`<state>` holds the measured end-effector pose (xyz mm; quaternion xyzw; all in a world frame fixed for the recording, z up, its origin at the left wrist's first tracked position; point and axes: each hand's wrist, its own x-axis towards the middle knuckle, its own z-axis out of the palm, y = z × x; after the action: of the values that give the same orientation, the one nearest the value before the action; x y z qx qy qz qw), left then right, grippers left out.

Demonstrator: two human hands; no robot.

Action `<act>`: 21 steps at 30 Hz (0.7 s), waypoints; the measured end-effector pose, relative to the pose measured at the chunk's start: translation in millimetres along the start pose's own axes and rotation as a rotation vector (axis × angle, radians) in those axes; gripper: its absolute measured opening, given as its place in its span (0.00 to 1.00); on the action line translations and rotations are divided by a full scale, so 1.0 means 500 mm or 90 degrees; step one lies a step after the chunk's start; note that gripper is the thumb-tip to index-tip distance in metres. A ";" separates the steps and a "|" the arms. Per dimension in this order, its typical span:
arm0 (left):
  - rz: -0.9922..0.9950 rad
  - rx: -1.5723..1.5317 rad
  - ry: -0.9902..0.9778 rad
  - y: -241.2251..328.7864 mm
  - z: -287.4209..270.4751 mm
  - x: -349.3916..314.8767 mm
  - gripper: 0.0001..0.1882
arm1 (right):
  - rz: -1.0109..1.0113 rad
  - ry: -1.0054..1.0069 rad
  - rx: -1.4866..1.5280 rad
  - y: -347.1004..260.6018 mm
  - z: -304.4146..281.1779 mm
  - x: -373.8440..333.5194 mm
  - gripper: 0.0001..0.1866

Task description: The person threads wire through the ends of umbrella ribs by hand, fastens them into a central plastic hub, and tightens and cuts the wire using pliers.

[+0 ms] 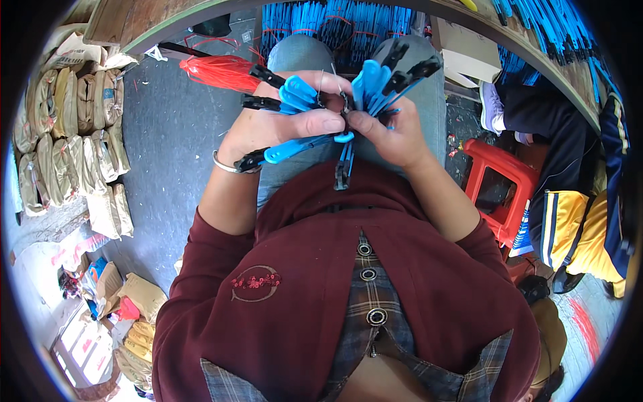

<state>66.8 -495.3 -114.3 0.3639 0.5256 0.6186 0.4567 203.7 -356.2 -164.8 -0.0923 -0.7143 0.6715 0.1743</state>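
1. Seen from above, a seated person in a maroon jacket works over the lap, both hands meeting just beyond the knees.
2. The left hand (281, 124) has its fingers curled tight around a fan of blue-and-black plastic pieces (295, 94), with the thumb pressed along a longer blue strip (298, 146) that juts out to the left.
3. The right hand (392, 134) has its fingers closed on a second bunch of blue-and-black pieces (388, 77), held upright and touching the left hand's bundle where a thin wire (337, 79) rises between them.
4. A red tassel bundle (218, 72) lies on the grey floor just beyond the left hand.
5. Tan packed sacks (63, 141) are stacked far left; a red plastic stool (499, 177) stands to the right, near another seated person's dark trouser leg (556, 127).
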 end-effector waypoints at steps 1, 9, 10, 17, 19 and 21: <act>0.001 0.000 -0.001 -0.004 0.000 0.004 0.15 | 0.000 0.001 -0.001 -0.001 0.003 -0.001 0.13; -0.022 -0.077 0.193 -0.017 0.027 -0.014 0.11 | 0.083 0.125 0.063 -0.002 0.032 -0.028 0.11; -0.012 -0.055 0.160 -0.024 0.018 -0.016 0.11 | 0.076 0.118 0.043 -0.004 0.032 -0.031 0.11; 0.112 0.083 -0.151 -0.020 -0.015 -0.001 0.07 | 0.126 -0.182 0.020 -0.005 -0.011 -0.019 0.11; 0.139 0.070 -0.138 -0.022 -0.010 0.007 0.06 | 0.104 -0.127 0.072 -0.019 -0.007 -0.015 0.11; 0.157 0.066 -0.133 -0.022 -0.005 0.013 0.06 | 0.088 -0.100 0.095 -0.030 0.003 -0.012 0.10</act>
<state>64.4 -489.6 -125.8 0.5109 0.4577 0.6011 0.4100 210.2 -361.0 -150.7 -0.0754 -0.6659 0.7381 0.0776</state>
